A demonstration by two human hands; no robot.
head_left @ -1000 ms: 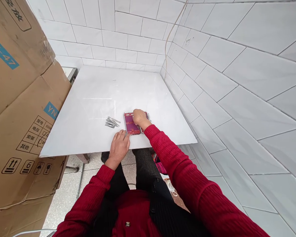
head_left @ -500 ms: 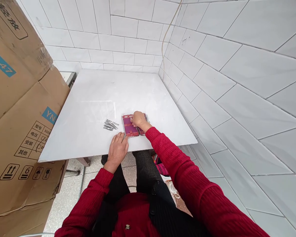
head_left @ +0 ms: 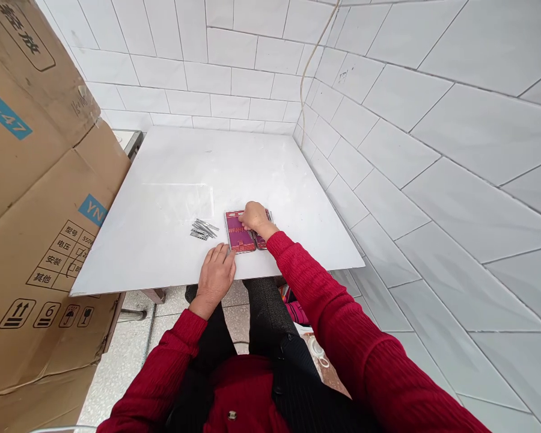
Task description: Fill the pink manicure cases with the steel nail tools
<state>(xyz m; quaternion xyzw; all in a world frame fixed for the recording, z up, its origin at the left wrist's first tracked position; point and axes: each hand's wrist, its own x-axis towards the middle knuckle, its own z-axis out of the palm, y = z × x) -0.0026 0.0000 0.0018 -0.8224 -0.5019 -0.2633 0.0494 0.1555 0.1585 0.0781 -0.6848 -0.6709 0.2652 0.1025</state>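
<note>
Head view: right hand (head_left: 255, 218) is covering part of an open purple-lined case (head_left: 241, 240) on a white table (head_left: 171, 156); whether it is grasping anything, I cannot tell.
Left hand (head_left: 216, 273) is lying loose at the case's near-left corner. Slim metal tools (head_left: 204, 228) are lying left of the case; farther left, a carton (head_left: 49, 198) is showing "YN", "型号", "电压", "其他".

- We see a case (head_left: 240, 239) lying open on the desk (head_left: 171, 156), towards its near edge, the two halves side by side.
- Its left half shows us a purple lining, red trim and a row of loops across the middle; its right half is mostly hidden from us.
- Left of it we find slim silvery pieces (head_left: 204, 228), loosely heaped.
</note>
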